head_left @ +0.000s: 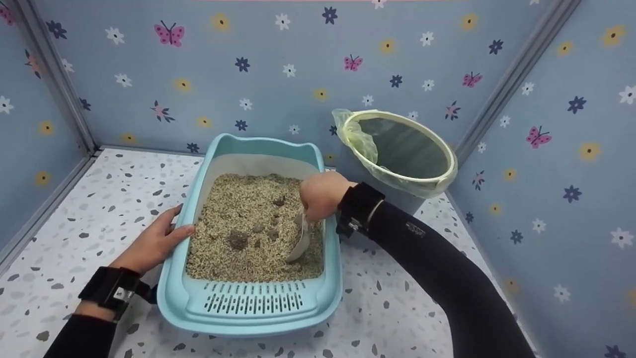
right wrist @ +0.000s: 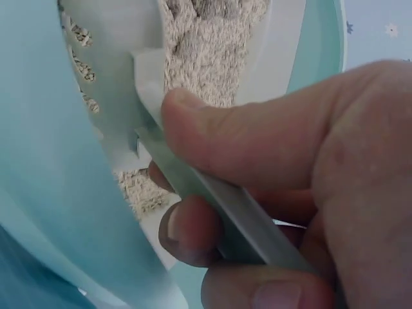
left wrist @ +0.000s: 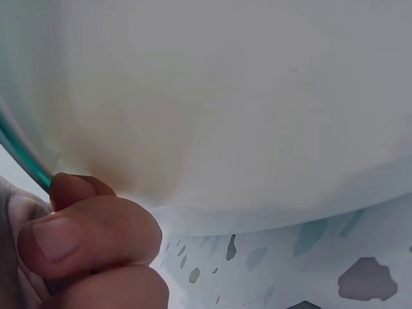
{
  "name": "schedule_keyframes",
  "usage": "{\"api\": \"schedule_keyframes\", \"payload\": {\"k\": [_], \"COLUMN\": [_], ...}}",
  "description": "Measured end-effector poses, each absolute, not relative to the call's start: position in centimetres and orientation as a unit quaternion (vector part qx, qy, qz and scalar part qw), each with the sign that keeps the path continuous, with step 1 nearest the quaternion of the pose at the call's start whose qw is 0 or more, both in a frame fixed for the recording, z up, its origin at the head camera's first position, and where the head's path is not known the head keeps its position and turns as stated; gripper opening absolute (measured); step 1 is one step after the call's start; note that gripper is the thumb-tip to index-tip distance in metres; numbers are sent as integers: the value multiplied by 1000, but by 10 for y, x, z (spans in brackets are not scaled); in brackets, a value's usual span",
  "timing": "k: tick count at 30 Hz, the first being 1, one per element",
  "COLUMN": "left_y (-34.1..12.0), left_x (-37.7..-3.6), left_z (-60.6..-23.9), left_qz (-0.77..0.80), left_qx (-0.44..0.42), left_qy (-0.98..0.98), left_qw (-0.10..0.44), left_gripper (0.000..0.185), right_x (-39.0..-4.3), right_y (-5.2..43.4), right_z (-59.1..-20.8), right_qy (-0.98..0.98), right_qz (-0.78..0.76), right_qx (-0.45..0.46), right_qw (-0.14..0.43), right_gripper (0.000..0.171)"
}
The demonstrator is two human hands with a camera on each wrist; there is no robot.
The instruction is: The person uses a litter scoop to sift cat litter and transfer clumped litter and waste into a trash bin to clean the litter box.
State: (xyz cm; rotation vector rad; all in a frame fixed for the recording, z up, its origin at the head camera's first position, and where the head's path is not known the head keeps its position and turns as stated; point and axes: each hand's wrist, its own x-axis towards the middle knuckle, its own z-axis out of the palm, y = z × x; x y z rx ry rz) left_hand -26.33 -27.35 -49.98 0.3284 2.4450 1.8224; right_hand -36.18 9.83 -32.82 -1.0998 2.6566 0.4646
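Observation:
A light blue litter box (head_left: 258, 323) holds tan pellet litter (head_left: 233, 204) with several dark clumps (head_left: 237, 239) lying on its surface. My left hand (head_left: 158, 238) grips the box's left rim. Its thumb lies on top, and in the left wrist view the curled fingers (left wrist: 96, 232) are at the outer side. Over the box's right side, my right hand (head_left: 324, 195) holds a pale slotted litter scoop (head_left: 300, 246), its blade down in the litter near the right wall. The right wrist view shows thumb and fingers wrapped around the scoop handle (right wrist: 257, 232); part of the blade is hidden.
A grey bin (head_left: 397, 144) lined with a pale yellow bag stands behind and right of the box. Patterned blue panels (head_left: 278, 44) enclose the back and sides. Beneath everything lies a white speckled surface (head_left: 392, 318). At the box's front is a slotted ledge (head_left: 253, 301).

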Motion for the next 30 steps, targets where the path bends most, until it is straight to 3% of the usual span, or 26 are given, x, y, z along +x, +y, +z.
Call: {"api": "schedule_keyframes", "payload": {"k": [30], "left_y": [-273], "left_x": [-265], "left_z": [-500], "left_qz": [593], "left_qx": [108], "left_qy": [797], "left_qw": [36], "left_gripper": [81], "right_x": [-358], "right_y": [95], "right_z": [-353], "right_qy": [906], "right_qz": [26], "right_qx": [-397], "right_qw": [146], "right_gripper": [29]}}
